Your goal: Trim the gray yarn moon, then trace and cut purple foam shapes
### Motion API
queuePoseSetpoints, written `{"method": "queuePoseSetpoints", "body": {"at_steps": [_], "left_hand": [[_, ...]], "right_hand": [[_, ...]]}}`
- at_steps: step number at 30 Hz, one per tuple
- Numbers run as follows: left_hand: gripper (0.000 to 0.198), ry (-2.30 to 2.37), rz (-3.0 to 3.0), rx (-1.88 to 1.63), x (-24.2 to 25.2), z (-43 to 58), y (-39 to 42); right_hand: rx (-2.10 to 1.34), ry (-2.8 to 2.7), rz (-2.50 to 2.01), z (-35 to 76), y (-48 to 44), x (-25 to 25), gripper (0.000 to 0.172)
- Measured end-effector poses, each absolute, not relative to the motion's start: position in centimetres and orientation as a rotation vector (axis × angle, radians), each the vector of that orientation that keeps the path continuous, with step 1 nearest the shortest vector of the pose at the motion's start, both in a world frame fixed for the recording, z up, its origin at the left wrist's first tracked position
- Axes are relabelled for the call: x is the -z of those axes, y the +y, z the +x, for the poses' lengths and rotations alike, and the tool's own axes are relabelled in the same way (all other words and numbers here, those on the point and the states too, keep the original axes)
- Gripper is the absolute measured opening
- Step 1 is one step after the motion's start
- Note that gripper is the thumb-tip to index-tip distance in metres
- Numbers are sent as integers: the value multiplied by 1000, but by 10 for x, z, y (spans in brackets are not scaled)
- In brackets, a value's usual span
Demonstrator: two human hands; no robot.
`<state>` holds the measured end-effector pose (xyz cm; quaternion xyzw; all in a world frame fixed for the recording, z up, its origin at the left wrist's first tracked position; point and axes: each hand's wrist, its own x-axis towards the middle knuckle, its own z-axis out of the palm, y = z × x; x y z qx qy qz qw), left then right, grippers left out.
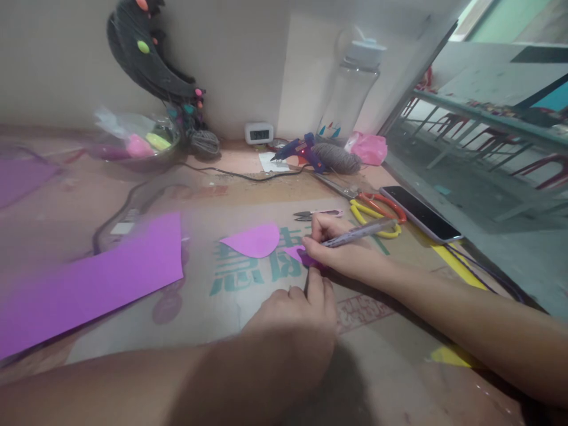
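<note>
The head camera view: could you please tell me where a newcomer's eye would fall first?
Probably on the large purple sheet at the lower left, the broadest bright patch. Next might come the right hand near the centre, holding a pen over a small purple piece, with the left hand close below. A dark crescent with bright dots stands out at upper left.

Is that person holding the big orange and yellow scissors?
No, the right hand holds a pen, while the scissors lie beside the phone.
</note>
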<state>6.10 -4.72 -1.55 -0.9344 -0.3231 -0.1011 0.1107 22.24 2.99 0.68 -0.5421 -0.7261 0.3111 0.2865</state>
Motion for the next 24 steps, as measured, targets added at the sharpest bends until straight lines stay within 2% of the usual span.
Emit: {"method": "queuePoseSetpoints", "body": {"at_steps": [24], "left_hand": [[44, -942, -2741, 294, 8, 59, -46]], "right_hand": [[-737, -1935, -1426, 227, 34, -3, 26]]}}
